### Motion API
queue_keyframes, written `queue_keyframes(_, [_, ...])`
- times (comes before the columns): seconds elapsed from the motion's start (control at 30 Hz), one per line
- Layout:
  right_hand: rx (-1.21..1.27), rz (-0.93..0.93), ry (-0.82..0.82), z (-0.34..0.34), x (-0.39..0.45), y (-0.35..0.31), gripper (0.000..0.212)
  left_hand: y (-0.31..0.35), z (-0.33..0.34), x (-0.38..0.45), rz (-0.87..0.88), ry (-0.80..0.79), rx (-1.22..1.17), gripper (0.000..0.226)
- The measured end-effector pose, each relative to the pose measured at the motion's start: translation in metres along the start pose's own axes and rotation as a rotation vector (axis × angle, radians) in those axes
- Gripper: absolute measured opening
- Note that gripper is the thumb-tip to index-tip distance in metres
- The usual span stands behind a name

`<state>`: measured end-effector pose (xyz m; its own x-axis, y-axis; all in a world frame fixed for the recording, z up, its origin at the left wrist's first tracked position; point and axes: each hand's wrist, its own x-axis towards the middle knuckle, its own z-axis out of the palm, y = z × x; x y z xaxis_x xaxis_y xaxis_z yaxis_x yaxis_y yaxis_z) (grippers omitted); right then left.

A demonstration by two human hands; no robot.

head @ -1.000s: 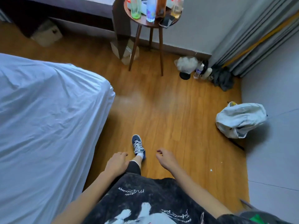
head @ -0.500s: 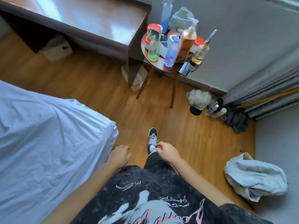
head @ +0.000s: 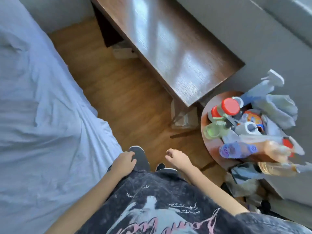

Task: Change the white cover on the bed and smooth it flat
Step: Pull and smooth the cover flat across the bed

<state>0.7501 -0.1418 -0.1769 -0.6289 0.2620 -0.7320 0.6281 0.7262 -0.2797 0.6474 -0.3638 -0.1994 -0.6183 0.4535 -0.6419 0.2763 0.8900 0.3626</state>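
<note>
White cover (head: pixel 42 115) is on the bed, filling the left half of the frame, wrinkled, its edge hanging near the left hand (head: pixel 124 163). Both hands hang low centre over the floor (head: pixel 118 92), holding nothing: left fingers loosely curled, right hand (head: pixel 179 160) the same. Desk (head: pixel 168 48) upper centre. Round table (head: pixel 212 149) with bottles at right, blurred.

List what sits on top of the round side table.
The round table holds crowded bottles: two red-capped, one green, one purple-labelled, plus a crumpled bag. They cover most of its top; blur hides details.
</note>
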Motion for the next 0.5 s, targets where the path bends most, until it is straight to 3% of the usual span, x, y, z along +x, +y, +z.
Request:
queue_keyframes(0.23, [-0.14, -0.116, -0.121, -0.094, 0.124, -0.089, 0.043, -0.022, -0.084, 0.1, -0.163, 0.031, -0.148, 0.034])
queue_keyframes(0.5, [-0.197, -0.196, -0.161, -0.197, 0.271, -0.259, 0.039, -0.097, -0.247, 0.222, -0.259, 0.076, -0.259, 0.037])
